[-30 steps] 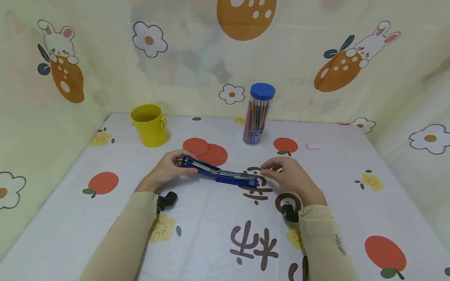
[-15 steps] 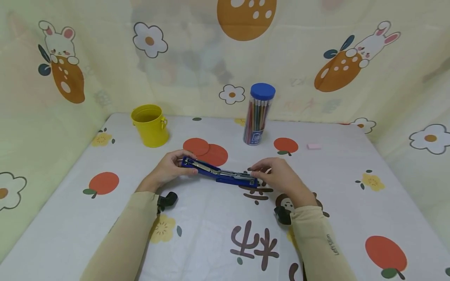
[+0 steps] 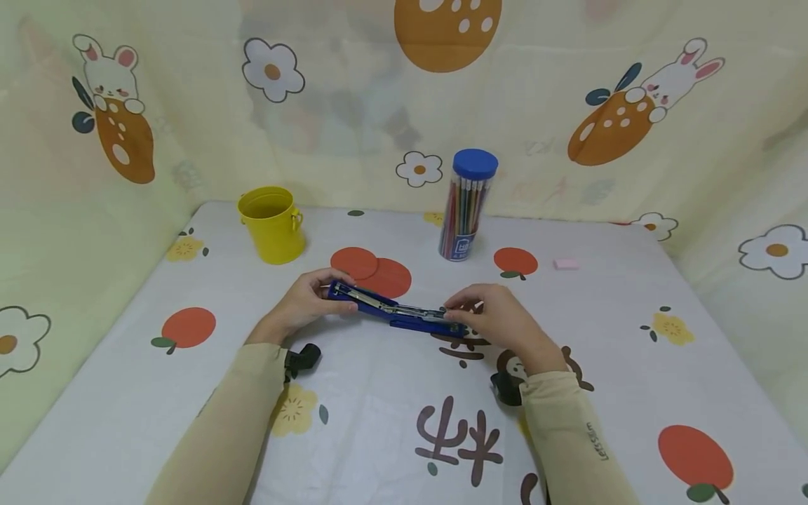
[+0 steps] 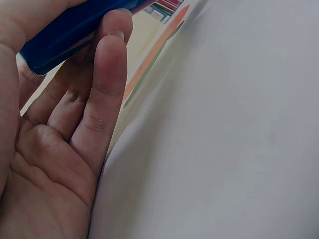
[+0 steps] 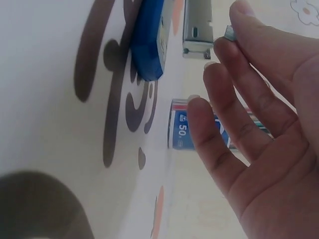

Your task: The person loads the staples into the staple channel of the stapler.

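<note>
An opened blue stapler (image 3: 416, 325) lies over the middle of the table in the head view, its metal magazine exposed. My left hand (image 3: 308, 298) grips its left end, thumb in front and fingers behind. In the left wrist view the blue body (image 4: 70, 37) passes between thumb and fingers. My right hand (image 3: 501, 315) is at the stapler's right end. Its thumb and index finger pinch a small strip of staples (image 5: 230, 33), seen in the right wrist view close to the end of the metal magazine (image 5: 198, 30). Whether the strip touches the magazine, I cannot tell.
A yellow bucket (image 3: 273, 231) stands at the back left of the table. Behind the stapler is a clear tube of pencils (image 3: 466, 210) with a blue lid. A pink eraser (image 3: 566, 264) lies at the right. A printed cloth covers the table (image 3: 366, 421), and printed curtains surround it.
My right hand has moved left from beside the stapler to its right end, carrying the staples, and is now almost still. The left hand and stapler have stayed in place.
</note>
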Tool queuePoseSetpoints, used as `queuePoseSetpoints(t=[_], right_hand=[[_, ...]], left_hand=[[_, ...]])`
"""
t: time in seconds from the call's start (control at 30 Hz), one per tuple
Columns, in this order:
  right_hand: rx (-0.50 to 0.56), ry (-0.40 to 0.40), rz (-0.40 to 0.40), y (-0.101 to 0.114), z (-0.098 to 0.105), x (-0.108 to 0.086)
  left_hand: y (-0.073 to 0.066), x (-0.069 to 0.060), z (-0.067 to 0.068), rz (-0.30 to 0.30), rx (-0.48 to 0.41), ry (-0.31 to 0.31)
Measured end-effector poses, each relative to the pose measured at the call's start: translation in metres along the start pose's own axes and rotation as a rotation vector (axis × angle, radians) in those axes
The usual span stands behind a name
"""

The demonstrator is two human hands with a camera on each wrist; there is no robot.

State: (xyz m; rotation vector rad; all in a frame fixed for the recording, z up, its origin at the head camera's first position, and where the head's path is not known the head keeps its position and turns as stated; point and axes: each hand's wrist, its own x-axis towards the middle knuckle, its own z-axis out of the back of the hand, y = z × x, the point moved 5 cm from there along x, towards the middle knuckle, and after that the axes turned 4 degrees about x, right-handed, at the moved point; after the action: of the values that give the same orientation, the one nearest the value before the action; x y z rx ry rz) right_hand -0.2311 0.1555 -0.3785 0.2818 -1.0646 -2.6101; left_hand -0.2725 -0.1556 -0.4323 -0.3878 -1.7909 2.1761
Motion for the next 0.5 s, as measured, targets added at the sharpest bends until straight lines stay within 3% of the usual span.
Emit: queuePoseSetpoints(t=[0.5], right_hand=[[-0.035,0.019,0.009,0.0013,-0.0092,0.005]], left_hand=[[-0.0005,-0.0017,0.001,0.012,0.018,-0.015]])
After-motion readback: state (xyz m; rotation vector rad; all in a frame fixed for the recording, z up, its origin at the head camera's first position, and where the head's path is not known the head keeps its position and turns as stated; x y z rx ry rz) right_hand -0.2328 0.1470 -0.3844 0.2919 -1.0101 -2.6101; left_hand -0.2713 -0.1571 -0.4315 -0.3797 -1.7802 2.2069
